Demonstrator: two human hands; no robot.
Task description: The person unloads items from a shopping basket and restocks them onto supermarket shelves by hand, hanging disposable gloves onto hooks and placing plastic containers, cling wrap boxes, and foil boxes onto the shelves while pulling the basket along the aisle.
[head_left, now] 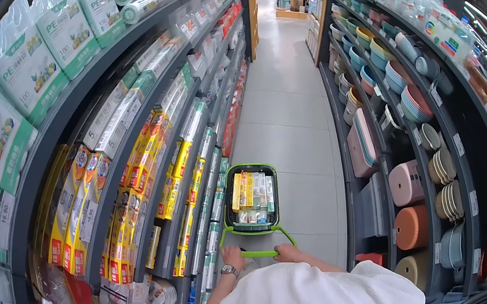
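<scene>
Clasping a lime-green handle (pixel 261 253) are the left hand (pixel 231 257) and right hand (pixel 289 252), fingers clamped round it, a box-laden shopping basket (pixel 228 204) at twelve o'clock.

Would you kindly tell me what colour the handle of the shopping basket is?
The handle is bright green; the head view shows it best.

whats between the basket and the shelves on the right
Just bare grey tiled floor: in the head view, nothing stands between the basket and the shelves on the right.
</scene>
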